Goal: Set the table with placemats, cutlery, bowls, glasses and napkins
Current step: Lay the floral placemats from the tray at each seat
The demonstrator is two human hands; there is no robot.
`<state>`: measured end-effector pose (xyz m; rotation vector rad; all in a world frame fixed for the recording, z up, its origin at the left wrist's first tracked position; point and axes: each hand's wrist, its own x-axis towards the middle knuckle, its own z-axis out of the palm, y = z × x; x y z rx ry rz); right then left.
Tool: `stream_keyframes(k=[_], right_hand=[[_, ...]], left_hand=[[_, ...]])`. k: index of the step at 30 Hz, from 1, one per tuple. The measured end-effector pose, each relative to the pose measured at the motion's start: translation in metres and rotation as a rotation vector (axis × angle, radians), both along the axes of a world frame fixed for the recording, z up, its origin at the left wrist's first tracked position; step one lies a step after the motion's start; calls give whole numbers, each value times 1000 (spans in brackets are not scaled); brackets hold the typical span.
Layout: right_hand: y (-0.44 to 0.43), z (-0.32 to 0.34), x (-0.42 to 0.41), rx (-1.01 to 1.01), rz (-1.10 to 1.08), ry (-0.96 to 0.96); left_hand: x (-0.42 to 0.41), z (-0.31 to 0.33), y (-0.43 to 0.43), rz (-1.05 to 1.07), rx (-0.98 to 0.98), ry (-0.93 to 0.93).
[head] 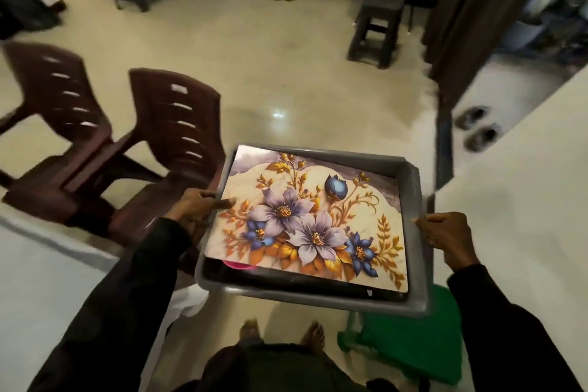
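I carry a grey plastic tub in front of me, above the floor. A floral placemat with purple and blue flowers and gold leaves lies across its top and hides most of the contents. A bit of something pink peeks out under the mat's near left corner. My left hand grips the tub's left rim, thumb on the mat's edge. My right hand grips the right rim.
Two dark brown plastic chairs stand to the left. A white-covered table surface runs along the right, another white surface lies at the lower left. A green stool sits below the tub. A dark stool and shoes are further off.
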<state>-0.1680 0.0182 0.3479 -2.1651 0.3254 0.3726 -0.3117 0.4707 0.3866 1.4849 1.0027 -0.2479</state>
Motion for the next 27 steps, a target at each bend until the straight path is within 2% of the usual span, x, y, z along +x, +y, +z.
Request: stream_keyframes(k=[5,12,20,27], right_hand=[[98,26,-1,77,252,-29],[251,24,-22,115,553,7],[435,13,-102,77,825,24],[583,-1,-190,-26,1038,12]], left_hand=[[-99,16,56,217,19,-12],[-251,18,118,478,43,-11],[-421,4,189,733,55,18],[-537,-10,251,905,42,39]])
